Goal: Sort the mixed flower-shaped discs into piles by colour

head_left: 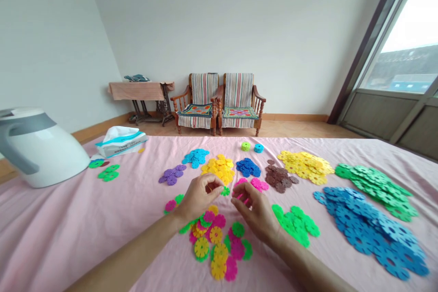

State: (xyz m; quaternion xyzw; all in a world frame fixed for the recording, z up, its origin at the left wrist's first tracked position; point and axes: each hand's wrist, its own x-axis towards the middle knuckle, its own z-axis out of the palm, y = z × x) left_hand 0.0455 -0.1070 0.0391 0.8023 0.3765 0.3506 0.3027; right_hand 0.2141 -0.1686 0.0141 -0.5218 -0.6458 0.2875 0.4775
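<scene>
My left hand (pixel 201 196) has its thumb and fingers pinched together, with a small green notched disc (pixel 225 191) at the tips. Facing it, my right hand (pixel 258 212) is curled with thumb and fingers apart, and no piece shows between them. Pink discs (pixel 259 185) lie just beyond the right fingers. Below and between my wrists is a mixed pile of yellow discs (pixel 216 235), magenta discs (pixel 237 249) and green discs (pixel 238 229). A yellow heap (pixel 219 168) sits just past my left hand.
Around the pink cloth (pixel 137 219) lie blue (pixel 372 228), green (pixel 296 226), brown (pixel 279 178) and purple heaps (pixel 172 174). Two small disc stacks, lime (pixel 245 146) and cyan (pixel 259 148), stand farther back. A white kettle (pixel 51 155) and tissue pack (pixel 121 142) are at left.
</scene>
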